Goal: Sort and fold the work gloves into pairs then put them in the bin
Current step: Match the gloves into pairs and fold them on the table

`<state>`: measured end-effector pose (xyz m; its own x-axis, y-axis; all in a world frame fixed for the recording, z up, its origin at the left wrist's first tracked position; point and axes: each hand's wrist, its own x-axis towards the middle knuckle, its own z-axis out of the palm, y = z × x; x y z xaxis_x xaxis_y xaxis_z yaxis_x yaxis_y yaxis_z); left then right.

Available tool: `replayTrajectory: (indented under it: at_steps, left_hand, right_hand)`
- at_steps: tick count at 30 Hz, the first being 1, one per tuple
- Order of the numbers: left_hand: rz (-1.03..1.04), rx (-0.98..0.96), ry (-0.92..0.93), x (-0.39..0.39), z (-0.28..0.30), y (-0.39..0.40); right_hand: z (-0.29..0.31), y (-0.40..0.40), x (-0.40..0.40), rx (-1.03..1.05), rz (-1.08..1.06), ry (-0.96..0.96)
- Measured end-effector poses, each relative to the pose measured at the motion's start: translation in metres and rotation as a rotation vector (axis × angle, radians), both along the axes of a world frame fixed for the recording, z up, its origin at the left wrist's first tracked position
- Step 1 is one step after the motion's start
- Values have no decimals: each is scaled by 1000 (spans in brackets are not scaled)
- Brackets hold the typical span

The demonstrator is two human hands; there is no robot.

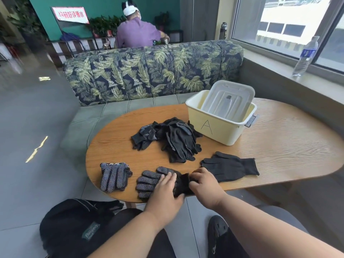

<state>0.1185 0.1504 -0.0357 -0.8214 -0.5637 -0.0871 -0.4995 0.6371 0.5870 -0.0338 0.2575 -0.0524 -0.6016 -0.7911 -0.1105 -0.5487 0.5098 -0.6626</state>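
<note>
A dotted black glove [149, 180] lies at the table's near edge. My left hand [165, 190] presses flat on its middle, fingers straight. My right hand [202, 183] grips the glove's black cuff [183, 185] with curled fingers. A folded dotted pair [114, 175] sits to the left. One plain black glove [230, 166] lies flat to the right. A heap of several black gloves [173, 139] fills the table's middle. The cream bin [214, 127] marked A stands behind the heap, with its clear lid [229, 99] leaning inside.
The oval wooden table [279, 146] extends right. A leaf-patterned sofa [152, 71] stands behind it, with a person seated beyond. A water bottle [306, 56] stands on the window sill. A black bag [74, 224] lies on the floor by my knees.
</note>
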Motion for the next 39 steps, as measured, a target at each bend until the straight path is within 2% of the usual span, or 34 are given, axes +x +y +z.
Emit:
replayTrajectory:
  at_steps: [4, 8, 11, 21, 34, 39]
  left_hand:
    - [39, -143, 77, 12, -2, -13]
    - [49, -249, 70, 31, -8, -27]
    - [82, -297, 53, 45, -15, -38]
    - [32, -306, 153, 49, -20, -44]
    - [-35, -265, 138, 53, -27, -41]
    - [21, -293, 238, 51, -31, -48]
  right_hand:
    - [3, -6, 3, -52, -88, -29]
    - [-6, -11, 4, -10, -106, 90]
    - [-5, -12, 5, -14, -124, 97]
    - [-1, -9, 7, -26, -150, 116]
    - [2, -8, 11, -47, -191, 120]
    - [2, -6, 12, -62, -121, 137]
